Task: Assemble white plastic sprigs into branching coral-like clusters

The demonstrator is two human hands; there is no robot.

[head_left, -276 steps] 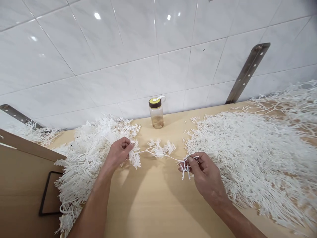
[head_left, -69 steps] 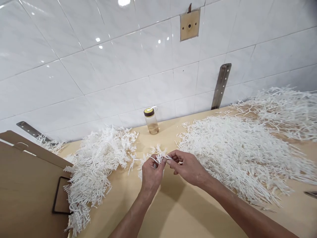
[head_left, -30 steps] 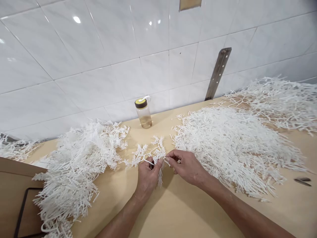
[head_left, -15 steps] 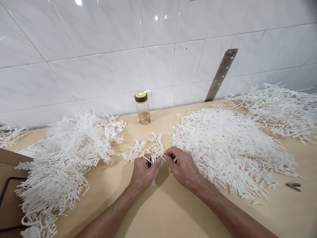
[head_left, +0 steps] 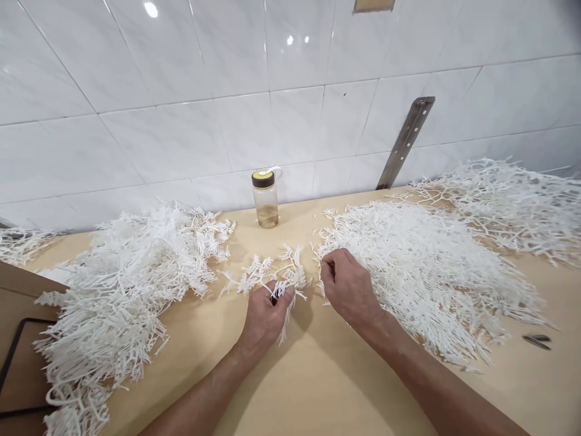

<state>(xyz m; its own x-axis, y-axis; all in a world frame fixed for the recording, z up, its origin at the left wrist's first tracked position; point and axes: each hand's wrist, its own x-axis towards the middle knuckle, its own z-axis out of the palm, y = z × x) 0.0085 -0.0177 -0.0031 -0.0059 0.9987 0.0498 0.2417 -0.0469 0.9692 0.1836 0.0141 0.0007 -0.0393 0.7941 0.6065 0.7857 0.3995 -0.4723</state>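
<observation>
My left hand [head_left: 262,316] is closed on a white branched plastic sprue [head_left: 293,272], pinched between thumb and fingers. Thin prongs stick out from the sprue above and below the fingers. My right hand [head_left: 353,290] is apart from it, at the left edge of a wide heap of small white plastic sticks [head_left: 426,272]. Its fingers are curled together, and whatever may be in them is hidden. To the left lies a tall pile of white branched pieces [head_left: 131,284].
A clear bottle with a dark and yellow lid [head_left: 265,203] stands near the tiled wall. Thin bare white branches [head_left: 521,206] lie at the far right. A small dark metal tool [head_left: 537,341] is on the table [head_left: 318,393]. At the left is a brown box [head_left: 27,351].
My right hand has moved from the sprue to the right, to the edge of the stick heap. The left hand keeps its grip in nearly the same place. The view has shifted slightly.
</observation>
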